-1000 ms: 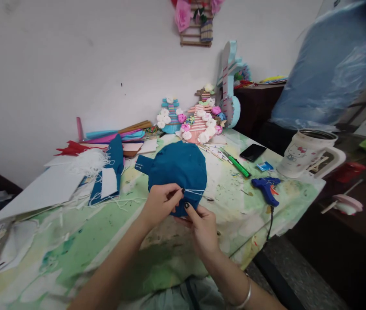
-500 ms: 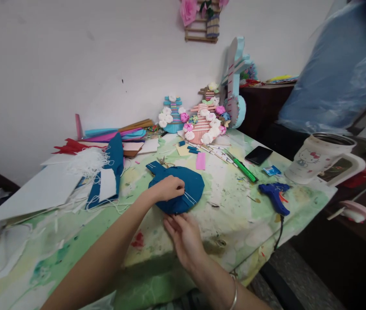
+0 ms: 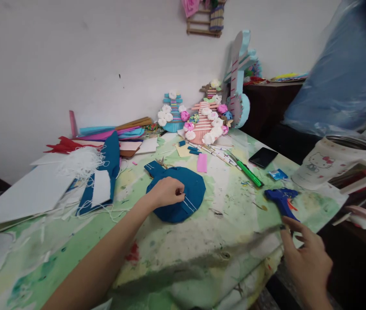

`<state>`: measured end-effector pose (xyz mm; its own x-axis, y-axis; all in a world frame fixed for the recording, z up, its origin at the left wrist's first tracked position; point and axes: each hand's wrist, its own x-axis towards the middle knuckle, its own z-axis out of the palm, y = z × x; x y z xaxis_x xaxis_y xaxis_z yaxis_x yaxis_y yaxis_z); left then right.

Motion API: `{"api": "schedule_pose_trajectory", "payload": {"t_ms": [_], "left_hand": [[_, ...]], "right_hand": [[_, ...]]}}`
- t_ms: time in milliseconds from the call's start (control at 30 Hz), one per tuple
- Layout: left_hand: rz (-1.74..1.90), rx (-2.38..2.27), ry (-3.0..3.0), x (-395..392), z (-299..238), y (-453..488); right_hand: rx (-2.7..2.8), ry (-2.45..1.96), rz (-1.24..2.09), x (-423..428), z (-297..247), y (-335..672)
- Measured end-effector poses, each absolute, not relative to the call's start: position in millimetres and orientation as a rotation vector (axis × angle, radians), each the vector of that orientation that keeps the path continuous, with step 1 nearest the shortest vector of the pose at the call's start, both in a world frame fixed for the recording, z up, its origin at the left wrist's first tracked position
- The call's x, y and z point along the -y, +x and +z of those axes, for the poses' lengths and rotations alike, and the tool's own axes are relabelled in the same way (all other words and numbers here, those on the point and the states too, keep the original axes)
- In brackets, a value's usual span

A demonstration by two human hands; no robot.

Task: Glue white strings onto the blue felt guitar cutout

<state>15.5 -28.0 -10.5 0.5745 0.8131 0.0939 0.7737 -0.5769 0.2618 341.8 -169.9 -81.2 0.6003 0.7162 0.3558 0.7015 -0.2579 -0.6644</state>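
A dark blue guitar-shaped piece lies flat on the table, its short neck pointing to the upper left. White string runs over its lower right part. My left hand rests on the blue body, thumb and finger pinched on the string; the fingertips partly hide it. At the right, my right hand has its fingers apart by the handle of a blue glue gun. Whether the fingertips touch the handle I cannot tell.
Small scissors lie behind the neck. To the right are a green utility knife, a phone and a white mug. Tangled white string and white boards lie left. Decorated guitar shapes stand against the wall.
My right hand has left the blue piece's lower edge and moved right to the glue gun. My left hand stays on the string. The view has shifted slightly.
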Motion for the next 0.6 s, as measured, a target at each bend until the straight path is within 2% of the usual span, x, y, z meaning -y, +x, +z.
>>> {"api": "schedule_pose_trajectory", "payload": {"t_ms": [133, 367, 600], "left_hand": [[0.310, -1.367, 2.630, 24.5, -12.3, 14.9], [0.319, -1.375, 2.626, 20.1, -18.5, 11.6], [0.400, -1.382, 2.594, 20.9, -22.6, 9.3]], "right_hand": [[1.166, -2.045, -0.139, 161.8, -81.5, 358.9], [1.114, -2.240, -0.191, 140.4, -77.2, 373.4], [1.306, -2.305, -0.143, 103.0, -84.1, 409.8]]}}
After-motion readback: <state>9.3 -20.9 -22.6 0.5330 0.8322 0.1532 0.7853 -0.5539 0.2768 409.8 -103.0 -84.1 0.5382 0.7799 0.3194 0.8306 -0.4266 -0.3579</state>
